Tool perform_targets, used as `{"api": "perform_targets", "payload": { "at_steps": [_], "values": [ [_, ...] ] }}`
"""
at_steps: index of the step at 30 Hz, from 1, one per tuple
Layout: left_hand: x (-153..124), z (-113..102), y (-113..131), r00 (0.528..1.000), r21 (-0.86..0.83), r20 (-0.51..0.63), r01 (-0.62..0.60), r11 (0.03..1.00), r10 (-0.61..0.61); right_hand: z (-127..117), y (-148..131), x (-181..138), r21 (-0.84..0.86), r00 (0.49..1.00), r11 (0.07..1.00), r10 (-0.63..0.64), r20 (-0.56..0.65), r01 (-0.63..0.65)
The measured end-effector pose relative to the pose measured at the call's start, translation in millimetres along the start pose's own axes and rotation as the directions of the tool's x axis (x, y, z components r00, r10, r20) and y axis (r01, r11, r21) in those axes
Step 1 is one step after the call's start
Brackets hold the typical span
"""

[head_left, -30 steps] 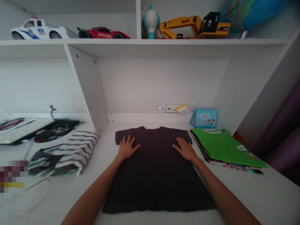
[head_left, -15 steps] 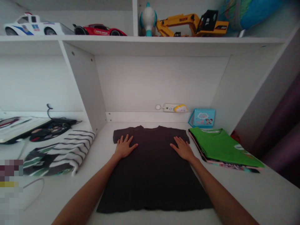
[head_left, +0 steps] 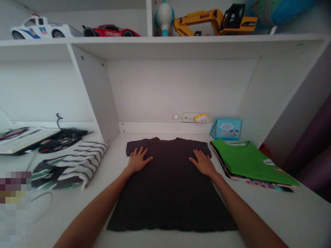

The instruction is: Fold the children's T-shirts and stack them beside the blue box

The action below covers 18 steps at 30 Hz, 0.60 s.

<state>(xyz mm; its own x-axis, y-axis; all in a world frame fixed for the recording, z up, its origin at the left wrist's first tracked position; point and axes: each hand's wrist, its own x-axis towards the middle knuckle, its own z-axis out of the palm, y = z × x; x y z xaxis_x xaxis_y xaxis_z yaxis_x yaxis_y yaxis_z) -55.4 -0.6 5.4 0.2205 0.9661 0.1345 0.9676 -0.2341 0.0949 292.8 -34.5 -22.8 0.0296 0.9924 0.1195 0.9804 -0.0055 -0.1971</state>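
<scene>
A dark T-shirt [head_left: 168, 193] lies spread flat on the white desk [head_left: 279, 220], its neckline toward the back panel and its hem toward me. My left hand [head_left: 137, 160] rests palm down near the shirt's left sleeve, fingers spread. Near the right sleeve, my right hand [head_left: 203, 162] lies flat on the cloth, also with fingers apart. Neither hand grips anything. To the right of the shirt is a stack of folded clothes with a green T-shirt [head_left: 248, 160] on top.
Left of the divider panel lies a striped garment [head_left: 80, 160], with dark cables [head_left: 60, 141] behind it. A blue desk calendar [head_left: 227, 129] and a power strip [head_left: 190, 117] are at the back. Toy vehicles, including a yellow excavator [head_left: 214, 22], stand on the shelf above.
The camera view has shifted slightly. Both hands stay in the same places on the shirt, and the shirt lies as before.
</scene>
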Motion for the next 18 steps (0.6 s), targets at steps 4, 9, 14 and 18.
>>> {"api": "perform_targets", "payload": {
  "at_steps": [4,9,14,18],
  "values": [
    [-1.3,-1.7,0.3,1.000,0.005,0.000,0.004,1.000,-0.004,3.3,1.5,1.2,-0.007,1.000,1.000,0.025,-0.018,-0.025],
    [-1.2,-2.1,-0.9,1.000,0.022,0.010,0.007,1.000,-0.008,4.1,2.1,1.8,-0.006,0.999,0.999,0.046,-0.021,-0.046],
    [-0.3,-0.5,-1.4,1.000,0.008,0.007,0.005,1.000,-0.005,4.9,0.8,1.2,-0.005,0.999,0.999,0.042,-0.030,-0.042],
    [4.3,-8.1,-6.6,0.997,-0.053,0.075,0.005,0.999,-0.001,2.0,4.1,0.4,-0.013,0.999,0.999,0.042,-0.006,-0.042]
  ]
}}
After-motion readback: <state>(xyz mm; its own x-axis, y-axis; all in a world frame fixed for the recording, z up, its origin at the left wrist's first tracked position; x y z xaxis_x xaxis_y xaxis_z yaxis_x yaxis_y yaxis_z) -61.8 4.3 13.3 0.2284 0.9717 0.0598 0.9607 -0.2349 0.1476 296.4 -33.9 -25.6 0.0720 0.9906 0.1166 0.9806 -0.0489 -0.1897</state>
